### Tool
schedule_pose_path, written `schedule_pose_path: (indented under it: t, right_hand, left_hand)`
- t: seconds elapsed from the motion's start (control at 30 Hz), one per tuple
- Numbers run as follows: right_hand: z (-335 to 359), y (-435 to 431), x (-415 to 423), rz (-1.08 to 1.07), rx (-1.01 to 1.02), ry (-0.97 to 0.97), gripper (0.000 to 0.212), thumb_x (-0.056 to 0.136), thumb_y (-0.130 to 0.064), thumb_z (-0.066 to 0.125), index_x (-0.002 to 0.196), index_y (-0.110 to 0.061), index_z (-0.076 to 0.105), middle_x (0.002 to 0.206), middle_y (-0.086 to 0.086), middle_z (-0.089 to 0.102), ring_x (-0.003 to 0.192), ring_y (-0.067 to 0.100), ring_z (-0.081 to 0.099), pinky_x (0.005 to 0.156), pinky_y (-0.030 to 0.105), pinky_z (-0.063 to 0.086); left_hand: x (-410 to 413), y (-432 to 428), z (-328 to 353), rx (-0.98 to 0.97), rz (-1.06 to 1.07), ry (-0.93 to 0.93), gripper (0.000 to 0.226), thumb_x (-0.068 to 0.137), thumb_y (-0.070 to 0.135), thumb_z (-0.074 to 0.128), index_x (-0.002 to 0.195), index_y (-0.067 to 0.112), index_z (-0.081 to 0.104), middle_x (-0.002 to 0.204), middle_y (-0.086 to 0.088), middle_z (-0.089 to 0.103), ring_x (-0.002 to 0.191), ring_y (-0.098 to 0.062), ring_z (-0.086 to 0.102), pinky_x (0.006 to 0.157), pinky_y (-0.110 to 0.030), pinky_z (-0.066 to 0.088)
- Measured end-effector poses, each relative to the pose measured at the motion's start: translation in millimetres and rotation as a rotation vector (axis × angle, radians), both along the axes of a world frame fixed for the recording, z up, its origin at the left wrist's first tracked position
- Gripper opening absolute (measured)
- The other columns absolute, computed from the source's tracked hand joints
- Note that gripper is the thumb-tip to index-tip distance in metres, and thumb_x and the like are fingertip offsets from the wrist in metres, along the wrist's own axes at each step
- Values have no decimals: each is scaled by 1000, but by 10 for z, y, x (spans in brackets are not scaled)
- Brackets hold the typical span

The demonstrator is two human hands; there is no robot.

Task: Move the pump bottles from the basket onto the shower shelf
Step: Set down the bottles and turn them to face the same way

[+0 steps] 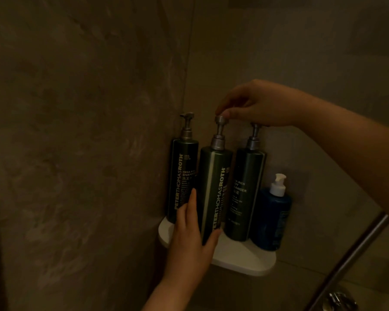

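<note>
Three tall dark green pump bottles stand on a white corner shelf (245, 259) in the shower. The left bottle (181, 176) is against the wall and the right bottle (245, 194) stands behind the shelf's middle. My left hand (192, 232) grips the lower body of the middle bottle (213, 194), thumb on its front. My right hand (254, 104) pinches that bottle's silver pump head from above. The basket is out of view.
A shorter blue bottle (271, 218) with a white pump sits at the shelf's right end. Brown stone walls meet in the corner behind. A metal rail (355, 257) runs diagonally at lower right, with a chrome fitting (339, 300) below it.
</note>
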State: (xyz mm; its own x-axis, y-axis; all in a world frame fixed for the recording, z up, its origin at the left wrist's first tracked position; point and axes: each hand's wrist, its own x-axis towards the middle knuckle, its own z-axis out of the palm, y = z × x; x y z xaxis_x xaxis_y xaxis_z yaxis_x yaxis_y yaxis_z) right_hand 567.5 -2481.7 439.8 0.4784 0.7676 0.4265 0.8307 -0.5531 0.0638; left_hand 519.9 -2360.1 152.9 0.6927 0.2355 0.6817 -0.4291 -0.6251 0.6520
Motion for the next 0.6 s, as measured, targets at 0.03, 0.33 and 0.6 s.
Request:
schedule_pose_path:
  t: [0.03,0.33,0.6]
  right_hand:
    - [-4,-3,9,13,12,9,20,90,-32,58,106,-29,69,100,-9,69,92,4,62,83,24,47]
    - [-4,6,63,33,56,36,18,87,-30,63,103,-30,70,85,-18,68,67,-20,55,60,-3,36]
    - [34,55,44,-44,40,28,23,80,-45,64,96,-31,73,87,-7,72,81,5,63,80,31,48]
  left_hand:
    - [4,11,-3,-16,-15,12,95,85,38,63,132,63,-16,131,30,12,119,12,22,102,-15,20]
    - [70,106,-42,-58,-78,49,94,84,37,64,134,64,-12,128,36,15,111,33,16,98,-9,20]
    - [88,123,-63,-74,-91,45,94,84,36,64,133,65,-11,123,41,15,112,34,14,96,-8,19]
